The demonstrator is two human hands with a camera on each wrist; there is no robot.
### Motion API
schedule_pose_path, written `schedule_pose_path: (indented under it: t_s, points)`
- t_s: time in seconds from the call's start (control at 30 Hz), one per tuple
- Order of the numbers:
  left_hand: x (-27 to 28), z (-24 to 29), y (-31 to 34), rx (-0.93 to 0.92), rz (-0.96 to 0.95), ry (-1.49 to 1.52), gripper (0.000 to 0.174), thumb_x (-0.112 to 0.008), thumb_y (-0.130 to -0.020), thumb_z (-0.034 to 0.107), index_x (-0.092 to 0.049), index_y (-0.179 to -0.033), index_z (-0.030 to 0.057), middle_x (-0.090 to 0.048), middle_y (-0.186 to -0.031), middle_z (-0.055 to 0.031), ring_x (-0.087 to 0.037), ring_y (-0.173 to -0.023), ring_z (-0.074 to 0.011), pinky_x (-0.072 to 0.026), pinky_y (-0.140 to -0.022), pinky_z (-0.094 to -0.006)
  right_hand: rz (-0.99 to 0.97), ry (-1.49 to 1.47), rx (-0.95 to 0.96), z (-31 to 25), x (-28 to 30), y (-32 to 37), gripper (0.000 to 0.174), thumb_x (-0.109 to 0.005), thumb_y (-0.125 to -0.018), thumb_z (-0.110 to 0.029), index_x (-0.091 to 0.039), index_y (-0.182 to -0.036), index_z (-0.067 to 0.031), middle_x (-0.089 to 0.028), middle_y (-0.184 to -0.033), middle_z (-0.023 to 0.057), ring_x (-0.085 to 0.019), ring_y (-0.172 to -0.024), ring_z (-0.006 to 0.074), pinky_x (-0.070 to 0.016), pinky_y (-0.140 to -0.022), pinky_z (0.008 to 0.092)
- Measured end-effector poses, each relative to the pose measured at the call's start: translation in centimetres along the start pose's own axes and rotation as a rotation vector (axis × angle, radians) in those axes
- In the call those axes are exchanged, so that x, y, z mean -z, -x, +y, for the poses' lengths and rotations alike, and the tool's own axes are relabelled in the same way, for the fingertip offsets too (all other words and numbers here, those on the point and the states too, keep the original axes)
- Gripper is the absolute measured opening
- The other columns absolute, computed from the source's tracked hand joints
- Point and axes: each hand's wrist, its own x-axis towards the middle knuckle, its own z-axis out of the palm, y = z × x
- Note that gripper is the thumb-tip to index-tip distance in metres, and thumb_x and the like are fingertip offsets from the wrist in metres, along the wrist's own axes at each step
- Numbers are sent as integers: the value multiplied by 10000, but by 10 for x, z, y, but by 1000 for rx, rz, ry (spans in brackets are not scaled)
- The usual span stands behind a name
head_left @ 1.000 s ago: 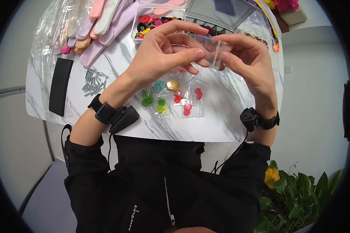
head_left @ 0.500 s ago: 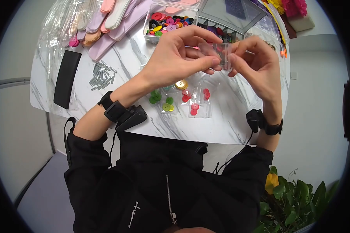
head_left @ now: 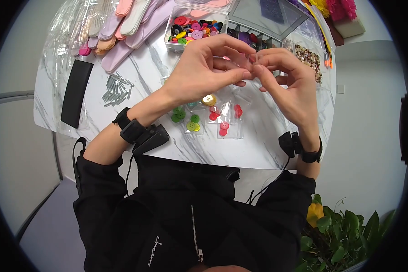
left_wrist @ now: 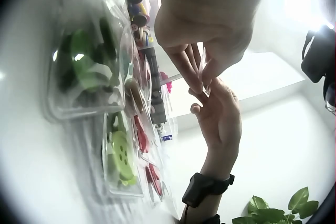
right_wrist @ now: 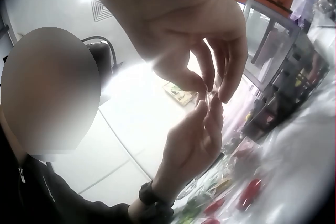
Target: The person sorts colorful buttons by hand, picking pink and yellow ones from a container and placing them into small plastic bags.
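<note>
Over the marble-patterned table [head_left: 158, 136], both hands meet at a small clear zip bag [left_wrist: 203, 64], mostly hidden by the fingers and seen nearly edge-on in the left wrist view. My left hand [head_left: 192, 70] pinches it between thumb and fingers. The right hand [head_left: 291, 86] pinches the bag's other side, fingertips right beside the left ones. Below lie small clear bags with green buttons [head_left: 178, 114], yellow-green buttons [head_left: 193, 125], red buttons [head_left: 238, 110], pink buttons [head_left: 224, 128] and gold buttons [head_left: 208, 99].
Behind the left hand stands a clear box of mixed buttons [head_left: 197, 29], next to a grey lidded compartment case [head_left: 272, 20]. Beads [head_left: 308, 61] lie at the right. Metal clips [head_left: 117, 88], a black strip [head_left: 77, 93] and pastel padded strips [head_left: 133, 22] are at the left.
The clear bag, earlier spread flat with its zip strip showing, is now largely covered by fingers. The right hand has come in closer to the left, and their fingertips now meet.
</note>
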Motion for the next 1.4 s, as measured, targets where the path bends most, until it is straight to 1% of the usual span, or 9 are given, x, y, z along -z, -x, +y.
schedule_pose_path:
  t_s: [0.1,0.2,0.33,0.63,0.73,1.03,1.17,1.33,1.4]
  points:
    - [1,0,1,-44,-10,11,337,-670,-876,48,-570,-1189,-27,-668,-1027,-146,-687,-939,-196,-595,-800,-296,61,-98,1,5,2,-1,102,-643,-873,-45,-651,-956,15,-636,-1083,91,-644,-846,115,-522,-647,215]
    - [5,8,-1,268,-99,489,373,-614,-937,117,-507,-1272,-9,-628,-1172,-192,-661,-1044,-283,-580,-856,-350,139,-121,83,8,2,-3,94,-651,-856,-37,-655,-938,8,-637,-1089,101,-647,-875,136,-521,-689,243]
    - [6,2,-1,356,-232,637,421,-586,-961,179,-475,-1326,1,-609,-1215,-212,-643,-1080,-307,-559,-901,-376,104,67,279,5,11,-4,98,-671,-818,-19,-663,-915,0,-637,-1100,120,-648,-913,171,-520,-738,284]
    - [8,-13,5,257,-305,463,445,-665,-906,127,-516,-1306,2,-634,-1186,-165,-631,-1104,-247,-532,-937,-353,-176,329,429,-12,19,-2,138,-712,-758,2,-672,-888,-21,-624,-1131,142,-656,-923,232,-518,-805,333]
    - [8,-7,6,238,-321,275,390,-700,-875,97,-582,-1233,-4,-665,-1120,-123,-654,-1016,-184,-535,-894,-312,-202,272,341,-12,16,3,129,-719,-759,-14,-678,-881,-26,-618,-1143,143,-650,-944,248,-515,-822,343]
    - [1,-2,8,340,-362,254,338,-714,-865,87,-625,-1177,-9,-687,-1023,-86,-648,-891,-129,-524,-793,-250,-348,103,235,-7,23,0,87,-725,-779,-61,-677,-846,-33,-580,-1215,167,-601,-1070,286,-499,-863,363]
    - [4,-5,7,335,-362,252,347,-721,-857,78,-622,-1177,-13,-682,-1033,-88,-648,-896,-125,-529,-799,-251,-420,247,319,-9,19,1,105,-725,-787,-82,-656,-851,-35,-572,-1221,173,-592,-1087,299,-491,-876,372]
    - [1,-6,9,303,-429,218,328,-730,-838,46,-630,-1144,-21,-674,-1028,-89,-646,-903,-125,-531,-811,-247,-467,134,354,-11,27,-5,150,-750,-772,-110,-652,-851,-29,-570,-1217,187,-596,-1060,300,-485,-882,368]
    - [1,-8,9,252,-473,199,327,-739,-821,27,-633,-1126,-24,-670,-1027,-91,-643,-916,-123,-529,-824,-244,-80,-307,259,-15,32,-11,154,-754,-774,-118,-663,-856,-24,-624,-1137,136,-628,-946,242,-502,-811,351]
